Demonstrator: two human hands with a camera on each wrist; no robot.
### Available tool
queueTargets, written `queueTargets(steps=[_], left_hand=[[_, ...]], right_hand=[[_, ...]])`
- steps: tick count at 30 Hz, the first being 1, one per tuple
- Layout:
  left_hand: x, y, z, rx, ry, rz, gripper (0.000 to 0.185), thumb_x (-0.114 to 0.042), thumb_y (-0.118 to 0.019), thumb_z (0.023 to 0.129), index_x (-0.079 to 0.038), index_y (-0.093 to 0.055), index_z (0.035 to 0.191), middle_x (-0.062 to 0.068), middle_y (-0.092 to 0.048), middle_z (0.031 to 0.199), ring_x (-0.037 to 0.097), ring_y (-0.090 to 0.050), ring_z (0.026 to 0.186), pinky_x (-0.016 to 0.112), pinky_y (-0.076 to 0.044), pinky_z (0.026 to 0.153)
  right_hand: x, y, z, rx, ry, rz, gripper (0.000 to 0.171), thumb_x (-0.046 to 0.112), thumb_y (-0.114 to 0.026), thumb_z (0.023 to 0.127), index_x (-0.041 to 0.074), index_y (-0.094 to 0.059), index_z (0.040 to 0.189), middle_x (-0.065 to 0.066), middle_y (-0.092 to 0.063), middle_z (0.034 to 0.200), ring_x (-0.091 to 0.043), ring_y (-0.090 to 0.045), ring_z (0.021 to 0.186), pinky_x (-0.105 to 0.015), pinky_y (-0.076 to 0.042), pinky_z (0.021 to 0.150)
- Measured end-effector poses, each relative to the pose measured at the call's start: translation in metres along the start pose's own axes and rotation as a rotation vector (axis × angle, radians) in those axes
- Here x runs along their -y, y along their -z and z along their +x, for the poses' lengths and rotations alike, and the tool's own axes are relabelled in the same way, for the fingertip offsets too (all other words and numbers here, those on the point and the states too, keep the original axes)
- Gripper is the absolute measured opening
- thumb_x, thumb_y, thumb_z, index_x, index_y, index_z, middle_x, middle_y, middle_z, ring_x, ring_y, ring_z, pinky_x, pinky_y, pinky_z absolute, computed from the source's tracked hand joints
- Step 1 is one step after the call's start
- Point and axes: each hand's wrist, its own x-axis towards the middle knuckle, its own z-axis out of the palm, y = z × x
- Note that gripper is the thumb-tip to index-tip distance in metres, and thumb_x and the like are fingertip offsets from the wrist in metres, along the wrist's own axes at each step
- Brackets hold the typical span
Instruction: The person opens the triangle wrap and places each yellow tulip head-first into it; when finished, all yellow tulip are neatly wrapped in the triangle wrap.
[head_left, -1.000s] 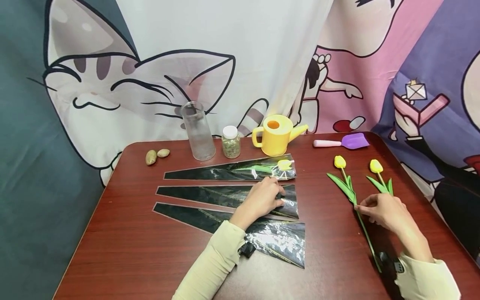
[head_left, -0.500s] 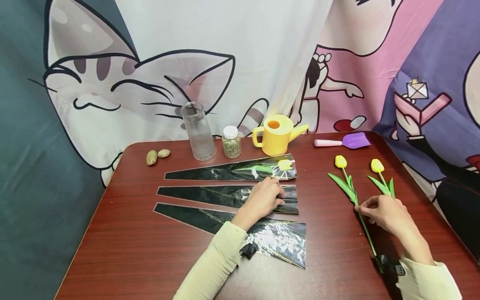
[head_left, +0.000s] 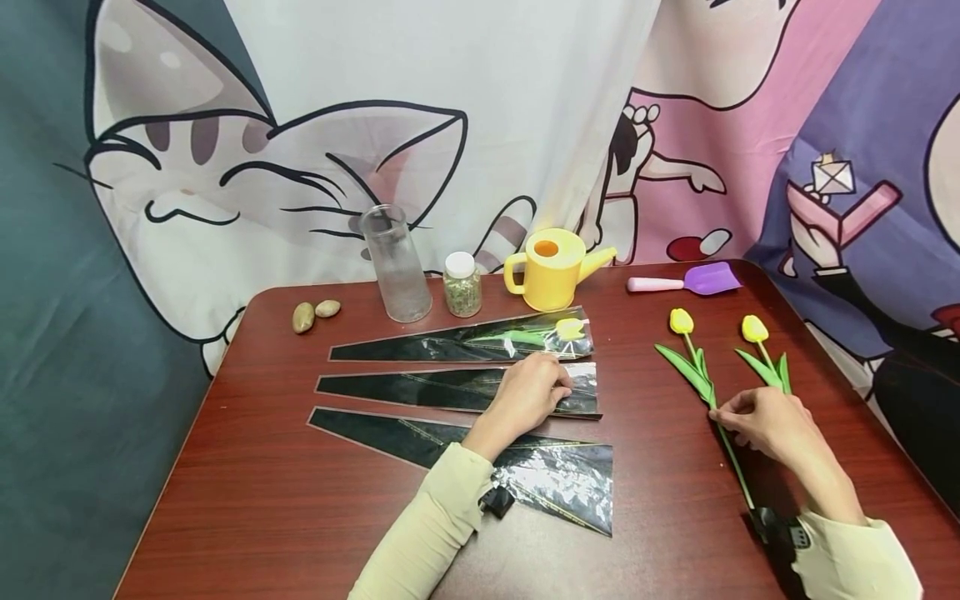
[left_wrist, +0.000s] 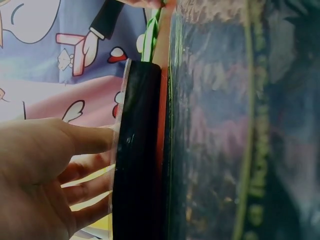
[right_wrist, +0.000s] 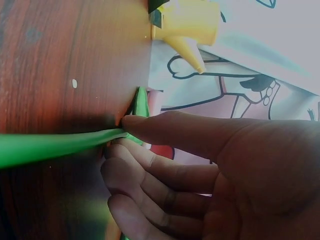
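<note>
My left hand (head_left: 528, 392) grips the wide end of the middle black and clear flower sleeve (head_left: 420, 389), whose narrow end points left. In the left wrist view the thumb (left_wrist: 92, 139) lies against the sleeve's edge. My right hand (head_left: 776, 425) pinches the stem of a yellow tulip (head_left: 681, 322) between thumb and fingertips; its green stem (right_wrist: 60, 145) crosses the right wrist view. A second yellow tulip (head_left: 754, 328) lies to its right, its lower stem hidden by the hand. The far sleeve (head_left: 397, 346) has a tulip inside. The near sleeve (head_left: 558, 483) lies flat, partly under the left forearm.
Along the table's back stand a clear glass vase (head_left: 397, 275), a white-lidded jar (head_left: 462, 287) and a yellow watering can (head_left: 553, 279). Two stones (head_left: 303, 317) lie at the back left. A purple scoop (head_left: 711, 279) with a pink handle lies at the back right.
The wide end of the middle sleeve has shifted, its near edge drawn up and away from the near sleeve. Both hands stay nearly in place.
</note>
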Motion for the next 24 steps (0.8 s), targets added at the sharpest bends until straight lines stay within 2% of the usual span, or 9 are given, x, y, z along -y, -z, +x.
queueTargets(steps=[7, 15, 20, 24], left_hand=[[0.0008, 0.0007, 0.0013, -0.032, 0.015, -0.055, 0.004, -0.03, -0.075, 0.088, -0.027, -0.078, 0.088, -0.012, -0.06, 0.086, 0.01, -0.059, 0.088, 0.026, -0.051, 0.075], [0.0, 0.0016, 0.0016, -0.011, 0.011, -0.044, 0.005, -0.03, -0.075, 0.088, -0.027, -0.078, 0.09, -0.012, -0.058, 0.085, 0.01, -0.058, 0.086, 0.026, -0.05, 0.072], [-0.0008, 0.0034, 0.0011, -0.007, 0.009, -0.04, 0.006, -0.03, -0.074, 0.089, -0.027, -0.078, 0.092, -0.012, -0.059, 0.087, 0.01, -0.059, 0.087, 0.027, -0.05, 0.073], [-0.0011, 0.0043, 0.0004, -0.011, 0.011, -0.044, 0.006, -0.031, -0.074, 0.089, -0.027, -0.078, 0.092, -0.012, -0.06, 0.089, 0.01, -0.059, 0.089, 0.027, -0.05, 0.075]], right_hand=[[-0.001, -0.0011, -0.0012, 0.005, -0.005, 0.015, 0.024, 0.03, -0.072, 0.089, 0.006, -0.073, 0.084, 0.0, -0.066, 0.064, -0.017, -0.063, 0.057, -0.034, -0.048, 0.053], [-0.0059, -0.0061, -0.0011, 0.001, 0.003, 0.103, 0.023, 0.023, -0.07, 0.09, 0.0, -0.074, 0.089, -0.003, -0.069, 0.069, -0.017, -0.066, 0.06, -0.031, -0.053, 0.055], [-0.0026, -0.0082, -0.0021, -0.056, 0.004, 0.187, 0.025, 0.022, -0.07, 0.09, -0.003, -0.073, 0.093, -0.005, -0.069, 0.07, -0.017, -0.066, 0.059, -0.03, -0.055, 0.054], [0.0037, -0.0059, -0.0027, -0.127, -0.006, 0.247, 0.034, 0.029, -0.072, 0.09, -0.005, -0.074, 0.097, -0.007, -0.069, 0.07, -0.019, -0.066, 0.057, -0.032, -0.054, 0.052]])
